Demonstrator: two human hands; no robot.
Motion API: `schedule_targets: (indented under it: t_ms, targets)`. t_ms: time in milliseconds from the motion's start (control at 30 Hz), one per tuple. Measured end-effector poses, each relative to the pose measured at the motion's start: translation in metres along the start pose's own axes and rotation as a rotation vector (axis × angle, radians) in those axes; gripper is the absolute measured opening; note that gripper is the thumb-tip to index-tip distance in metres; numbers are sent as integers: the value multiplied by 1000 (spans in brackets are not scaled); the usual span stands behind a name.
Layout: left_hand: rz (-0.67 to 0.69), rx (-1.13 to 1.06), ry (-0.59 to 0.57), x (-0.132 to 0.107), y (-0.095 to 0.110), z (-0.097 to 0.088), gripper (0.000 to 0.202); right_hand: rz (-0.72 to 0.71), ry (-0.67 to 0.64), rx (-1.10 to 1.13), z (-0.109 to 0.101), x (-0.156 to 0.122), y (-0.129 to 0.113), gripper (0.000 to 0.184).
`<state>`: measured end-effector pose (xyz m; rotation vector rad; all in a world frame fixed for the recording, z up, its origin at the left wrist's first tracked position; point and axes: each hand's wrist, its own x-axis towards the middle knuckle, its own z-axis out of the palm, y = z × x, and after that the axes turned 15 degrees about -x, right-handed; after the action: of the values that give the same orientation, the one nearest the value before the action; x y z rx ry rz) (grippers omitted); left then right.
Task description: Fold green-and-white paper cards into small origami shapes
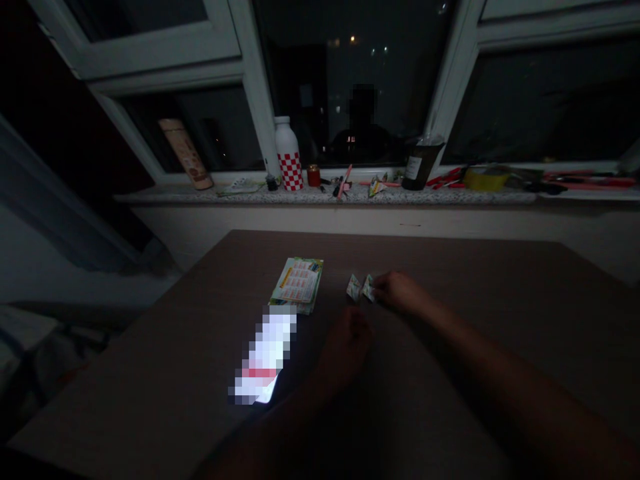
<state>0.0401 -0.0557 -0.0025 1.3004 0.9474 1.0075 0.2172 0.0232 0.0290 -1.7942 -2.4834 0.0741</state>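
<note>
Two small folded paper pieces lie side by side on the table: a left folded paper piece (353,288) and a right folded paper piece (369,288), both pale with printed patches. My right hand (400,291) reaches in from the right, its fingertips closed at the edge of the right piece. Just in front of the pieces, my left hand (347,340) rests low over the table with its fingers curled. Whether anything is inside that hand is hidden in the dark. To the left lies a stack of printed paper sheets (299,281).
A lit phone (267,353) lies on the brown table (450,260), left of my left hand. On the windowsill (330,195) stand a checkered bottle (289,157), a tan tumbler (185,155), a red jar (313,176), a dark drink cup (419,163) and several pens.
</note>
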Motion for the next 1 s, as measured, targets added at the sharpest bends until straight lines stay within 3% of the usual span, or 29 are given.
schedule_targets:
  t_ms: [167, 333, 500, 633, 767, 1000]
  targets:
    - [0, 168, -2, -2, 11, -2, 19, 53, 69, 32, -1, -5, 2, 24]
    - [72, 398, 14, -2, 33, -12, 18, 113, 150, 50, -7, -30, -2, 28]
    - [70, 665, 65, 11, 59, -42, 20, 69, 180, 93, -7, -64, -23, 28]
    - [72, 951, 162, 34, 76, -77, 28, 21, 136, 165, 7, -81, -37, 25]
    - [-62, 1164, 157, 56, 75, -97, 41, 31, 90, 160, 23, -87, -45, 23]
    - [-181, 1261, 151, 72, 57, -99, 44, 50, 77, 160, 30, -87, -45, 22]
